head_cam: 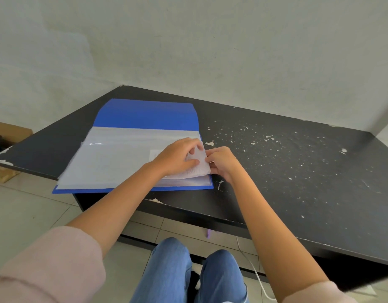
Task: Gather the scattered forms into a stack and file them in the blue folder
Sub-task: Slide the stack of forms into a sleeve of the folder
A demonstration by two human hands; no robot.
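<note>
Forms [197, 166] going into blue folder [145, 114].
Right hand [221, 164] pinches their 3 o'clock edge, left hand [177, 157] grips the top corner; keep sheets squared, slide toward 9 o'clock under clear sleeve [114, 154]. Cover lies open at 12.

The forms [196, 169] carry print too small to read (no other lettering shows).

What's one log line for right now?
step: filing | left hand: grips forms | right hand: pinches forms' edge | blue folder: open on black table | forms: curled at folder's right edge
</note>
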